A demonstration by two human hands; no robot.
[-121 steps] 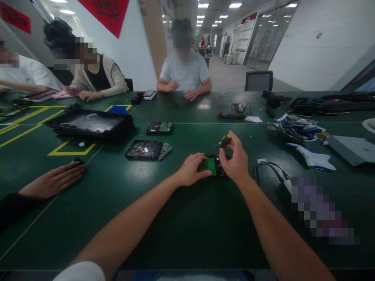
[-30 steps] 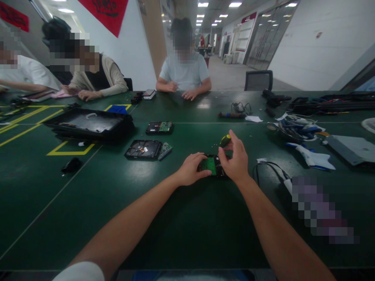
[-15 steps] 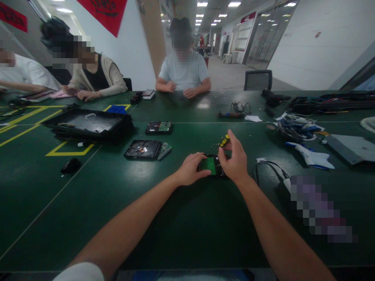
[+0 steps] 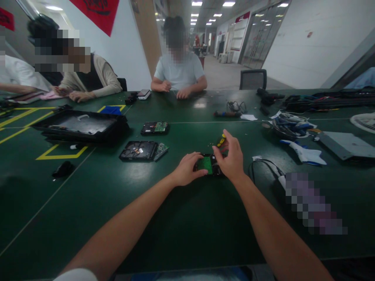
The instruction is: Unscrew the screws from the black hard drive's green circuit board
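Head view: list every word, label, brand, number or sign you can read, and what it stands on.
No word, brand or number is readable.
Red banner, cut off at the top: dark characters, unreadable.
Red sign, left edge: blurred marks.
Far red panel: too blurred.
Red mark, upper right: too small.
Green-board device in front: pale marks, too small.
Black drive behind: pale label, too small.

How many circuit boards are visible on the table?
3: a green board partly covered by the left hand, a second board on the farther black case, and a loose board beside the nearer black case. Others may be hidden.
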